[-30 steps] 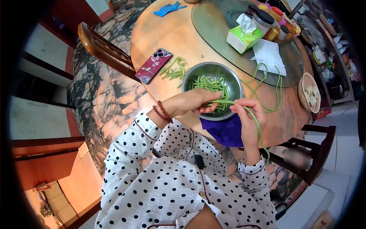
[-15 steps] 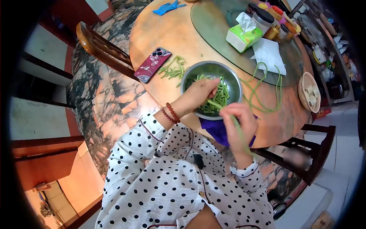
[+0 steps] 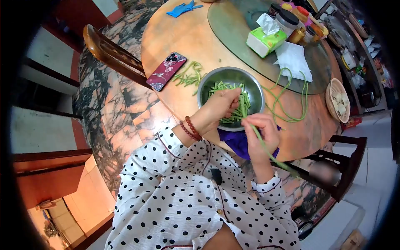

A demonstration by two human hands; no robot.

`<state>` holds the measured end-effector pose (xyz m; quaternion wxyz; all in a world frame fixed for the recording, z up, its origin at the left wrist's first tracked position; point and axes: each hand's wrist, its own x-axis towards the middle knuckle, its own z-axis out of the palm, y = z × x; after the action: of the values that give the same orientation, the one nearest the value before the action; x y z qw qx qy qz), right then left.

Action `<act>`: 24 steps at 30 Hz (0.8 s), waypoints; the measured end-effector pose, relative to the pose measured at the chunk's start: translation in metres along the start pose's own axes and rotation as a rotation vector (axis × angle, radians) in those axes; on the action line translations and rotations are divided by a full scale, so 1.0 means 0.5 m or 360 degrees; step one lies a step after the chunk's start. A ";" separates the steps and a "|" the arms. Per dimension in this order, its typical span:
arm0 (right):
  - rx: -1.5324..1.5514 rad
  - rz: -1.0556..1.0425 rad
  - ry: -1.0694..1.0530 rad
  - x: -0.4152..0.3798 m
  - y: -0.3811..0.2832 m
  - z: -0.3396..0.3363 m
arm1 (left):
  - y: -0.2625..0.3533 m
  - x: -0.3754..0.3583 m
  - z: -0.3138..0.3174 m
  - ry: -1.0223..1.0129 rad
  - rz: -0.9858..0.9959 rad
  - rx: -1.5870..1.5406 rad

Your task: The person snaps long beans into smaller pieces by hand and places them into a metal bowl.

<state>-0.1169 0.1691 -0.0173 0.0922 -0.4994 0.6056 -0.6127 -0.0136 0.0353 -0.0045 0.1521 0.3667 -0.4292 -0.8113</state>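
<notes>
A steel bowl (image 3: 203, 84) on the table holds many short cut pieces of green long bean (image 3: 219, 86). My left hand (image 3: 223, 103), with red bead bracelets at its wrist, is over the bowl, fingers closed around the upper end of a long bean; its fingertips are partly hidden. My right hand (image 3: 263, 134) is closed on the same long bean (image 3: 266, 151) just outside the bowl's near right rim. The bean's free length trails down past my right wrist. More whole long beans (image 3: 285, 118) lie looped to the right of the bowl.
A phone (image 3: 166, 71) and bean trimmings (image 3: 191, 77) lie left of the bowl. Purple cloth (image 3: 237, 143) lies under the bowl's near side. Beyond are a glass turntable (image 3: 233, 31), a tissue pack (image 3: 266, 41), jars (image 3: 287, 21), a basket (image 3: 338, 100) and a blue glove (image 3: 183, 9).
The trailing end of the bean has swung outward to the right. My left hand has shifted slightly, and my right fingers have moved little, still gripping the bean.
</notes>
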 end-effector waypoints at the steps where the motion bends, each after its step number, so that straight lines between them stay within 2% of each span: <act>1: -0.0075 -0.0121 -0.0028 -0.003 -0.015 0.001 | -0.002 0.013 -0.002 0.0147 0.0022 -0.0023; 3: -0.0086 -0.0261 -0.0087 -0.009 -0.043 0.004 | -0.004 0.031 -0.020 0.0197 0.0159 0.0011; 4: 0.0087 -0.0075 -0.0094 -0.005 -0.033 0.004 | -0.008 0.037 -0.029 0.0219 0.0220 0.0033; 5: 0.0257 0.0121 -0.0094 -0.001 -0.017 0.003 | -0.020 0.041 -0.039 0.0071 0.0257 0.0071; 6: 0.0426 0.0323 -0.0093 0.003 -0.008 0.000 | -0.021 0.031 -0.037 -0.0033 0.0162 0.0160; 7: 0.0676 0.0665 -0.0111 0.022 -0.018 -0.009 | -0.014 0.019 -0.032 -0.0135 0.0080 0.0252; 8: 0.0831 0.0775 -0.0184 0.034 -0.002 -0.017 | -0.006 0.013 -0.032 -0.0235 0.0005 0.0347; 9: 0.0842 0.0787 -0.0165 0.038 0.014 -0.018 | -0.002 0.010 -0.040 -0.0391 -0.0075 0.0383; 12: 0.0873 0.0863 -0.0153 0.047 0.035 -0.018 | 0.008 -0.008 -0.037 -0.0531 -0.0260 0.0388; 16: 0.0963 0.0987 0.0022 0.047 0.042 -0.020 | 0.001 -0.003 -0.040 -0.0466 -0.0248 0.0115; 19: 0.0673 0.0607 0.0201 0.031 0.020 -0.010 | -0.012 0.015 -0.039 -0.0188 -0.0047 0.0164; 22: -0.0030 -0.0072 0.0069 0.000 0.015 0.007 | -0.018 0.030 -0.014 0.0120 0.0171 0.0400; 23: 0.0061 0.0060 0.0115 -0.005 0.008 0.015 | -0.019 0.033 -0.007 0.0154 0.0179 0.0442; 24: -0.0014 0.0009 0.0105 -0.004 0.005 0.013 | -0.019 0.034 0.000 0.0193 0.0187 0.0479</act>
<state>-0.1126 0.1658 -0.0221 0.0717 -0.4774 0.6123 -0.6261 -0.0245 0.0314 -0.0200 0.1682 0.4080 -0.5565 -0.7039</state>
